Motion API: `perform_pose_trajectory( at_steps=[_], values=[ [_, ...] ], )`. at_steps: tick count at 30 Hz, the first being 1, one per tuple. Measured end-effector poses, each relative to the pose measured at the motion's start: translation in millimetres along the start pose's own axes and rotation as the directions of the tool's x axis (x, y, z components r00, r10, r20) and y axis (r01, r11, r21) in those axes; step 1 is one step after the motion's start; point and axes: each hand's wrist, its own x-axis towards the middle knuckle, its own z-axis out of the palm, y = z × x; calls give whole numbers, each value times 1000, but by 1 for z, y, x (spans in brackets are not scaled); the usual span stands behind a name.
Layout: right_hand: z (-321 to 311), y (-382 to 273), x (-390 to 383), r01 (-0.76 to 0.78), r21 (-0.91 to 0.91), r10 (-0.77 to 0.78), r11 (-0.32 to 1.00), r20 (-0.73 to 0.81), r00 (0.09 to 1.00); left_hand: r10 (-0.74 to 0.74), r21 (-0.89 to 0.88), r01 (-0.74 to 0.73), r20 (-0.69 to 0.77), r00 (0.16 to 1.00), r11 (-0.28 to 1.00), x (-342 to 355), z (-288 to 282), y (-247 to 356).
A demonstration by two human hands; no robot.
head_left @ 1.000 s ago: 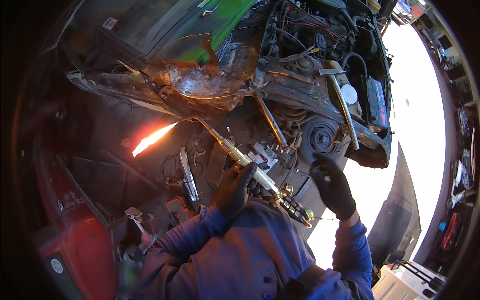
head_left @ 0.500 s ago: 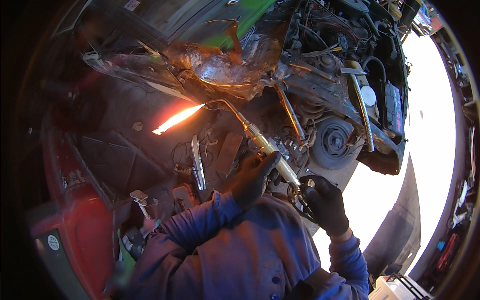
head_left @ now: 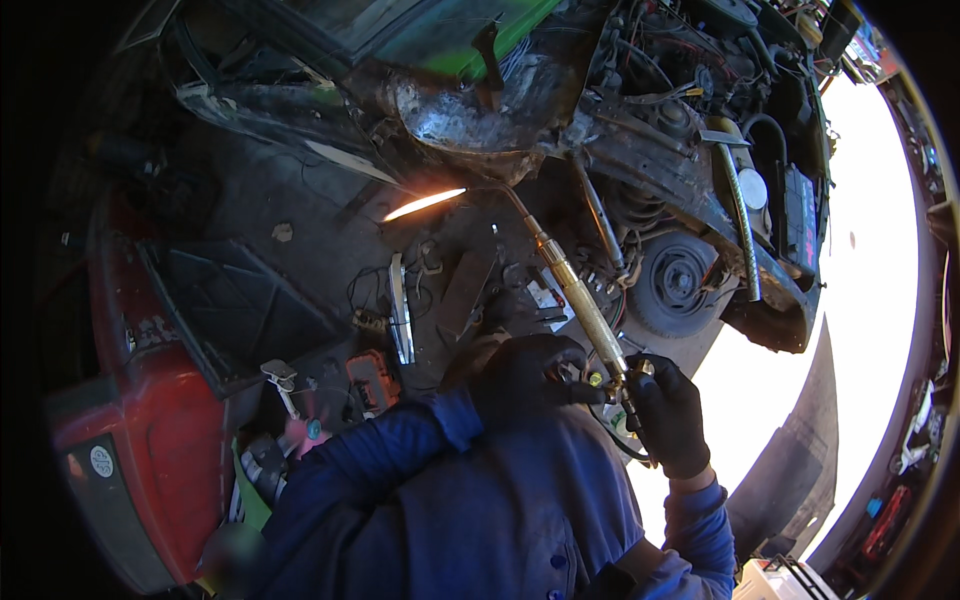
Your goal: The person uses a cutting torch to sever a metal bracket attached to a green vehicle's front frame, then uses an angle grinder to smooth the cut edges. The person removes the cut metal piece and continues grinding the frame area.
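In my right hand point(head_left: 672, 415), closed around its rear end, is a brass gas torch point(head_left: 582, 300) with a long bent nozzle. Its narrow orange-white flame point(head_left: 425, 205) points left, beneath the rusty, partly bare metal point(head_left: 470, 130) of a car body. My left hand point(head_left: 520, 378) is beside the torch's rear, its fingers closed at a valve knob point(head_left: 597, 380); the exact grip is partly hidden. Both hands wear black gloves. A dark hose point(head_left: 628, 448) curves below the handle.
An open engine bay point(head_left: 690, 60) and a wheel point(head_left: 678, 285) are at the right. On the floor lie a shiny metal strip point(head_left: 401, 310), an orange case point(head_left: 372, 380) and a dark panel point(head_left: 240, 305). A red car body part point(head_left: 170, 440) stands at the left.
The flame has become shorter and thinner. My left hand has moved from the torch's barrel back to the valve knob. The nozzle has shifted right in view.
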Motion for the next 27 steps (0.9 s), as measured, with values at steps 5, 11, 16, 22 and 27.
perform_pose_trajectory(
  at_steps=[5,11,16,22,27],
  values=[
    [2,5,2,66,14,-66,998,-12,998,270,146,-292,158,950,945,1,13,0],
    [-5,10,1,92,3,-92,996,9,996,406,179,-420,109,907,890,0,25,-11],
    [-5,7,-1,42,5,-42,999,-5,999,419,169,-426,78,905,889,0,26,-10],
    [-4,9,2,51,13,-51,999,-12,999,385,148,-399,115,916,905,0,24,-10],
    [-5,11,4,31,0,-31,1000,-9,999,380,154,-396,127,916,905,0,21,-9]
  ],
)
